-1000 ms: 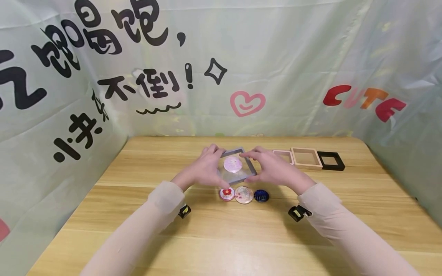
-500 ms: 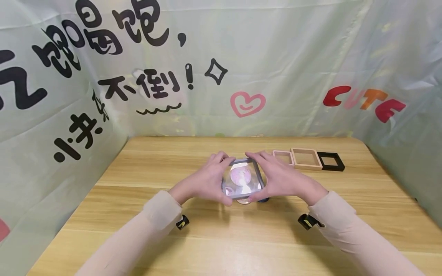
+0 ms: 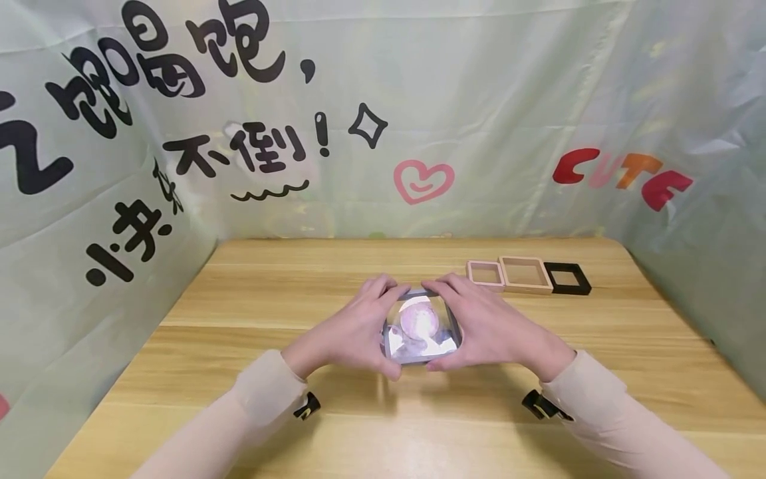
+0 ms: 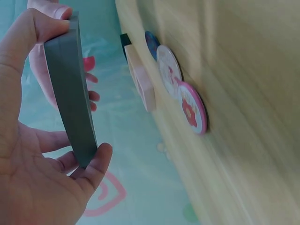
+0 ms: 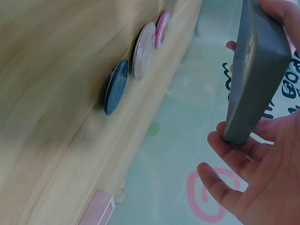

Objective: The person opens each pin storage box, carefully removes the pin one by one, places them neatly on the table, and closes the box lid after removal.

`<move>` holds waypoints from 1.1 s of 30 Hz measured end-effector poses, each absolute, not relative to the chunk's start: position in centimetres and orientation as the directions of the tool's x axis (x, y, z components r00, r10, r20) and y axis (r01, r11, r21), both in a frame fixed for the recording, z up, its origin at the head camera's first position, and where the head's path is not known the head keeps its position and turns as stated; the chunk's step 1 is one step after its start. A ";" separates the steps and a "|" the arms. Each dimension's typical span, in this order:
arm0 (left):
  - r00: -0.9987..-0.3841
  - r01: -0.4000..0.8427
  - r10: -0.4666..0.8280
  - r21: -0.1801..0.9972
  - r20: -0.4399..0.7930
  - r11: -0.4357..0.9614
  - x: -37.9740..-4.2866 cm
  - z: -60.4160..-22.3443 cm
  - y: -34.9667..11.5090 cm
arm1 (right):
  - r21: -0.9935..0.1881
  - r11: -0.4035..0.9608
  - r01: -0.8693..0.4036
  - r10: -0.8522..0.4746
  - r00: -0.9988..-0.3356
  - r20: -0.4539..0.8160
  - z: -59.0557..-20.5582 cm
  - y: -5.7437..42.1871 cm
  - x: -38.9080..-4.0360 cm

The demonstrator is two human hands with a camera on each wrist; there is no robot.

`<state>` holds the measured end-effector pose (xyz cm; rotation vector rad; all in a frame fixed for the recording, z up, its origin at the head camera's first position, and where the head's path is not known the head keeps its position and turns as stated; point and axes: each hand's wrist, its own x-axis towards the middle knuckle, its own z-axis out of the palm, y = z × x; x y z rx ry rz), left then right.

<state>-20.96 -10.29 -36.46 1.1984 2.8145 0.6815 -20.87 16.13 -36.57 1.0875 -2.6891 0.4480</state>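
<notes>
Both hands hold a grey square display frame (image 3: 417,361) above the table. A round pinkish-purple badge (image 3: 419,322) sits in its clear middle. The left hand (image 3: 362,332) grips the left side between thumb and fingers; the right hand (image 3: 493,329) grips the right side the same way. In the left wrist view the frame's thick edge stands between thumb and fingertips. Below it on the table lie a pink-rimmed badge with a red flower (image 4: 191,111), a pale pink badge (image 4: 169,65) and a dark blue badge (image 5: 116,87). From the head view the frame and hands cover these three.
At the back right of the wooden table (image 3: 257,286) stand a pink frame (image 3: 487,288), a beige frame (image 3: 528,289) and a black frame (image 3: 571,290), side by side. A printed cloth curtain (image 3: 479,100) rises behind the table and along its sides.
The grey frame has come nearer to the person and straightened from a slant, with both hands still on it. The three table badges, visible earlier in the head view, are now covered there.
</notes>
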 end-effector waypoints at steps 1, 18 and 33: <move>-0.707 0.686 0.687 0.397 0.169 0.609 -20.8 -36.5 -10.3 | -0.196 0.681 -0.706 -0.639 -0.703 0.310 -36.6 16.1 -20.7; -0.696 0.701 0.644 0.496 0.319 0.512 -18.0 -37.9 -11.7 | -0.207 0.668 -0.715 -0.615 -0.687 0.388 -36.6 15.7 -18.7; -0.788 0.594 0.518 0.633 0.332 0.497 -16.9 -38.5 -12.8 | -0.268 0.704 -0.657 -0.547 -0.743 0.385 -36.1 15.0 -17.8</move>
